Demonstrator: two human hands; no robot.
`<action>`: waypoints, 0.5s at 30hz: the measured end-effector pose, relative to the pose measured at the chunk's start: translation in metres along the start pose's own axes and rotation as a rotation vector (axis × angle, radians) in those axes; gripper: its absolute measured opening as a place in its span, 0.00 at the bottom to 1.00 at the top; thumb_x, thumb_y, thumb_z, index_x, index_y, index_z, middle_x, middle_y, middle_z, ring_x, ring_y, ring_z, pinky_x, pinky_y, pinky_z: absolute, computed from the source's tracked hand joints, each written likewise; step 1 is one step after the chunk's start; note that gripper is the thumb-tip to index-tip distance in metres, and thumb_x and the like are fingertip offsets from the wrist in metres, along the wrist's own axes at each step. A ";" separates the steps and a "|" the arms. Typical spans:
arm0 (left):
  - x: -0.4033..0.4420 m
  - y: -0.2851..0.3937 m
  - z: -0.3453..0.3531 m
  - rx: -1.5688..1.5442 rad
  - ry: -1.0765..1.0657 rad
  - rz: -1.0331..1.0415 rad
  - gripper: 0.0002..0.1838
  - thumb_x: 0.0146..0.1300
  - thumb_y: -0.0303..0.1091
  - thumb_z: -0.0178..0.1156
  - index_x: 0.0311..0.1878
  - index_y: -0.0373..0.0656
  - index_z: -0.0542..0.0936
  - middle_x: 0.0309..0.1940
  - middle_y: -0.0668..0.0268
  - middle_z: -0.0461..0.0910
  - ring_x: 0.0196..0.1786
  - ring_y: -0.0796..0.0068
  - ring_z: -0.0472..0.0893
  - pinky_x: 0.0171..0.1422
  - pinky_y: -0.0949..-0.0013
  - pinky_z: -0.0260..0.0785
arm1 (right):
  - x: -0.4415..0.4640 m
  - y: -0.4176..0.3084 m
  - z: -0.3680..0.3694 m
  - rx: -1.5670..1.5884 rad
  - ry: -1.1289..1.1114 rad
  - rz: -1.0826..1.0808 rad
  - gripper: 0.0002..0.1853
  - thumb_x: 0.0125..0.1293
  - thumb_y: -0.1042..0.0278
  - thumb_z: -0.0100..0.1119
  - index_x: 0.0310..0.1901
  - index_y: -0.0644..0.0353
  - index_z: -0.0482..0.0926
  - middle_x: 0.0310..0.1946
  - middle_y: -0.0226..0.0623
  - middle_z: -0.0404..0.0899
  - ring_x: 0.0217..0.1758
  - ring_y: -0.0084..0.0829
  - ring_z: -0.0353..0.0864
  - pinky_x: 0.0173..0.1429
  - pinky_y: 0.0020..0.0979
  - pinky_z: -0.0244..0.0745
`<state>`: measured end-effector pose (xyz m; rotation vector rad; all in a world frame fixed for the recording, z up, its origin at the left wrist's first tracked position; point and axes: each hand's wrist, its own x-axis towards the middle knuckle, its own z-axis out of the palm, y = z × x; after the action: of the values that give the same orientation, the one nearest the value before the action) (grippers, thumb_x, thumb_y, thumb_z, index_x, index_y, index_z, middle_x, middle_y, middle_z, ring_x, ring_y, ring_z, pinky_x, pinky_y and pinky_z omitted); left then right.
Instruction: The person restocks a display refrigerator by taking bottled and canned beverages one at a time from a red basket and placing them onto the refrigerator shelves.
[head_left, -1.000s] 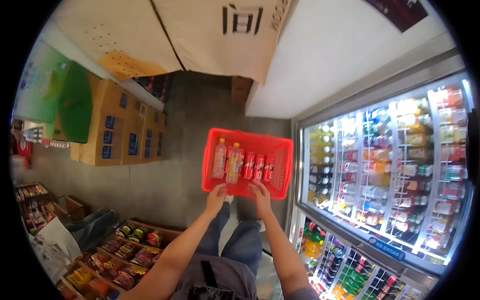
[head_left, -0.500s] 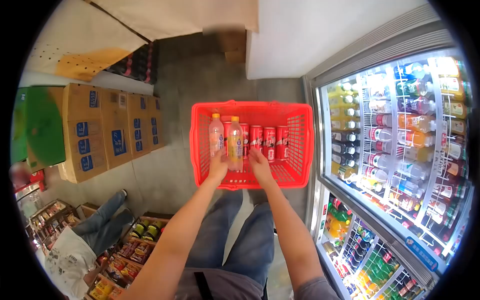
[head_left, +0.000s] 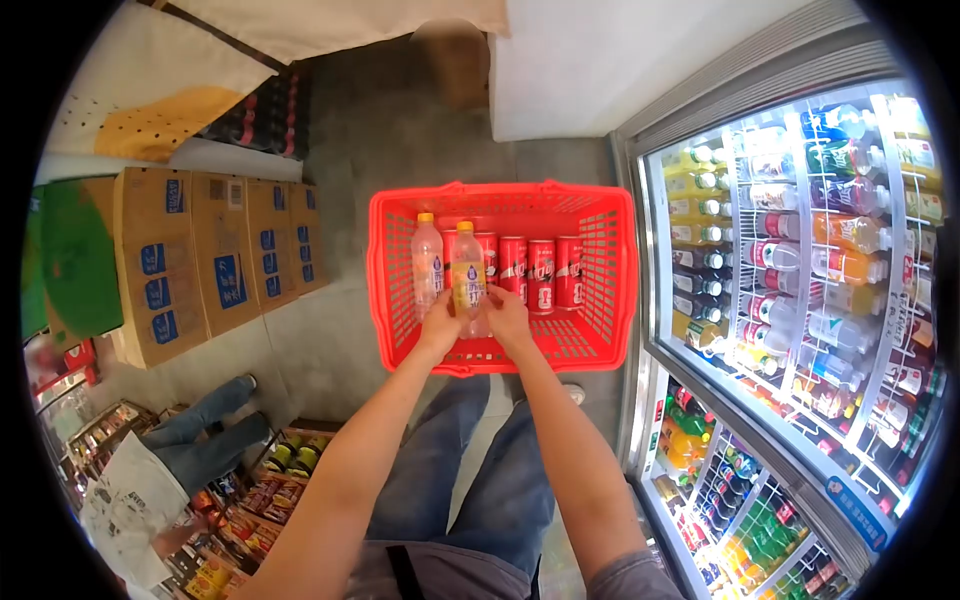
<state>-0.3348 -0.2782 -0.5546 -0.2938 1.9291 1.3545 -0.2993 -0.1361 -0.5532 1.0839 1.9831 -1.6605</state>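
Inside the red shopping basket (head_left: 605, 345), my left hand (head_left: 441, 326) and my right hand (head_left: 507, 318) close on a clear bottle (head_left: 467, 282) from either side. This bottle has a yellow cap and a yellow label, and it stands nearly upright in the view. Left of it is another clear bottle (head_left: 428, 260) with a yellow cap, just beyond my left hand. Several red drink cans (head_left: 541, 270) form a row to the right, one partly hidden behind the held bottle. My fingertips are partly covered by the bottle.
A lit drinks fridge (head_left: 790, 250) with packed shelves runs along the right. Cardboard boxes (head_left: 222, 265) line the left wall. Lower left, a person (head_left: 135, 510) in a white top is beside snack shelves (head_left: 225, 545). A white wall block (head_left: 560, 75) stands ahead.
My right hand has moved left, from beside the cans onto the yellow-labelled bottle. That bottle has shifted slightly left, and the basket appears a little higher and larger in view.
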 end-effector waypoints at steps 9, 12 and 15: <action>-0.085 0.076 -0.018 -0.023 -0.161 0.186 0.35 0.60 0.23 0.64 0.71 0.36 0.63 0.59 0.59 0.75 0.58 0.70 0.77 0.62 0.67 0.71 | -0.098 -0.054 -0.055 0.429 -0.056 -0.192 0.24 0.66 0.72 0.63 0.63 0.66 0.72 0.49 0.40 0.81 0.53 0.28 0.80 0.56 0.30 0.75; -0.118 0.115 -0.015 -0.029 -0.220 0.251 0.37 0.60 0.22 0.64 0.72 0.35 0.61 0.61 0.58 0.74 0.60 0.69 0.76 0.62 0.68 0.71 | -0.140 -0.087 -0.086 0.386 -0.081 -0.189 0.28 0.66 0.73 0.64 0.66 0.64 0.68 0.54 0.43 0.79 0.56 0.30 0.78 0.60 0.31 0.74; -0.152 0.160 -0.008 -0.094 -0.329 0.248 0.39 0.60 0.22 0.65 0.73 0.33 0.58 0.62 0.56 0.72 0.62 0.68 0.75 0.61 0.68 0.72 | -0.178 -0.111 -0.115 0.465 -0.049 -0.278 0.31 0.66 0.75 0.63 0.70 0.63 0.65 0.55 0.43 0.78 0.58 0.30 0.78 0.61 0.31 0.74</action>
<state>-0.3237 -0.2524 -0.3359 0.1249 1.6679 1.5479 -0.2393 -0.0905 -0.3262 0.9226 1.8279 -2.3541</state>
